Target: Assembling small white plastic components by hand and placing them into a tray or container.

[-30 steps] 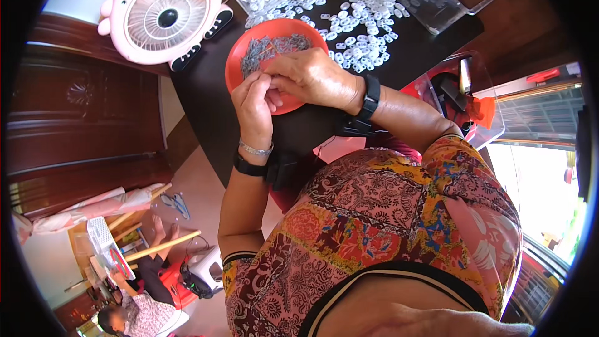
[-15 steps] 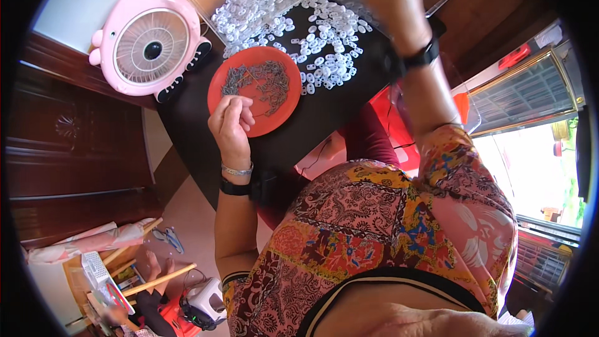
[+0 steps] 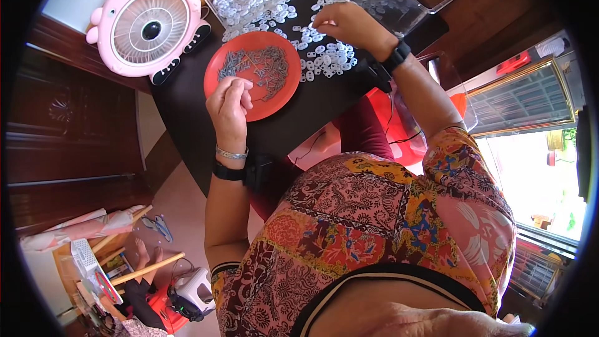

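My left hand (image 3: 231, 103) is closed at the near-left rim of an orange-red plate (image 3: 215, 68). Its fingers are curled; anything they pinch is too small to make out. Spread over the plate are many small grey metal pieces (image 3: 274, 65), like little pins or screws. Over on the right, my right hand (image 3: 352, 25) hovers at a scatter of small white plastic oval pieces with holes (image 3: 331, 62). Thumb and fingertips come together there, and whatever lies between them is hidden.
White pieces are heaped beside a clear box (image 3: 399, 9) at the back of the black table (image 3: 181, 106). A pink fan (image 3: 150, 31) stands at the left. Lower left, another person's bare feet (image 3: 146, 256) show near a red stool (image 3: 165, 315) and blue slippers (image 3: 159, 228).
My right hand has come down and nearer, from over the clear box to the loose white pieces. The left hand stays curled at the plate. The whole view has shifted slightly.
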